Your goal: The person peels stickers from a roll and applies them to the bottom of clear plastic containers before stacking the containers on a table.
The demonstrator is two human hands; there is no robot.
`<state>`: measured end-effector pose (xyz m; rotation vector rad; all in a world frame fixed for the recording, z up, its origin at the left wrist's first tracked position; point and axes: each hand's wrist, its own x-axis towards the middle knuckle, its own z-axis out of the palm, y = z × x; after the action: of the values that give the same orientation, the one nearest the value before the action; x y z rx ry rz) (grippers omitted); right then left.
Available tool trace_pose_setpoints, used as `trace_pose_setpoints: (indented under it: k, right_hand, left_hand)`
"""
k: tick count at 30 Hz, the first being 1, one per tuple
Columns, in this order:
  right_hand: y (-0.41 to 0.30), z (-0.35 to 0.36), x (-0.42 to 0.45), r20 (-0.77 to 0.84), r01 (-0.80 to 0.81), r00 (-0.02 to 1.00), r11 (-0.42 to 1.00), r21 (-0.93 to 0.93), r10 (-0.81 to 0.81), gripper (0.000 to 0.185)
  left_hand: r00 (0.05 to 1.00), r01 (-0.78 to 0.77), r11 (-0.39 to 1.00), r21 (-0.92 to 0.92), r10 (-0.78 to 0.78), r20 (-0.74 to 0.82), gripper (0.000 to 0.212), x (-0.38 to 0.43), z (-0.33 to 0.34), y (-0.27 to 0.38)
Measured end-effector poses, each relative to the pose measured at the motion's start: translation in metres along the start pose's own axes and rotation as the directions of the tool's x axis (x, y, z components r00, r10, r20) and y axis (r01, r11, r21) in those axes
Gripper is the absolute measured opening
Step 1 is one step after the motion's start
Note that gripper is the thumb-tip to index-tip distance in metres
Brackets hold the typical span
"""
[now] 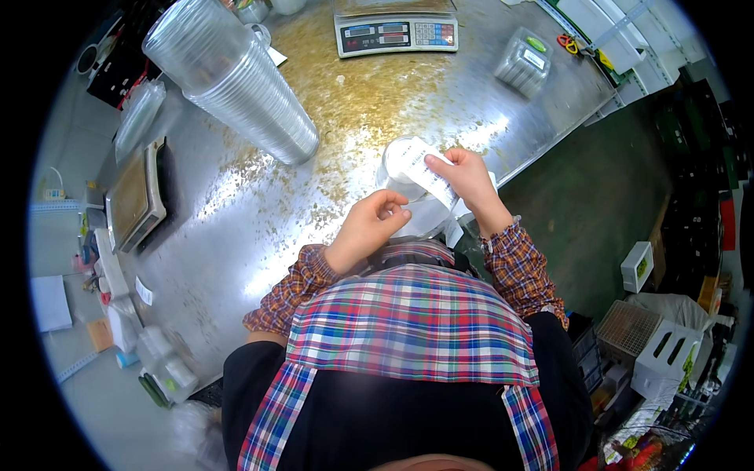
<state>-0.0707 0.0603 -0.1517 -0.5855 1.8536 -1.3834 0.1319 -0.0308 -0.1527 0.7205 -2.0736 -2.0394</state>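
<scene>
A white strip of printed labels (pixel 433 176) is pinched between the thumb and fingers of my right hand (pixel 468 176), close to the table's near edge. The strip curves down in front of my apron. My left hand (pixel 371 222) is just left of the strip, its fingers curled and a gap between thumb and forefinger; I see nothing held there. Beyond both hands stands a round clear plastic container (pixel 389 162), partly covered by the strip. Translucent material (pixel 421 216) lies between my hands and the apron; what it is cannot be told.
A tall stack of clear plastic tubs (pixel 253 100) leans across the metal table (pixel 235 235). Farther off is a digital scale (pixel 397 36), with a second scale (pixel 138 197) to the left. Clear clamshell packs (pixel 524 63) and red-and-yellow scissors (pixel 568 44) lie at far right.
</scene>
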Motion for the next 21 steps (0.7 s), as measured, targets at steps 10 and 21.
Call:
trace_pose_setpoints:
  k: [10, 21]
  right_hand:
    - [-0.006, 0.003, 0.007, 0.024, -0.049, 0.998, 0.994, -0.094, 0.051, 0.027]
    - [-0.004, 0.003, 0.01, 0.015, -0.036, 0.999, 0.993, -0.111, 0.037, 0.031]
  left_hand:
    - [0.932, -0.191, 0.934, 0.303, 0.269, -0.242, 0.024, 0.005, -0.021, 0.009]
    - [0.769, -0.319, 0.575, 0.753, 0.622, -0.149, 0.032, 0.041, -0.011, 0.01]
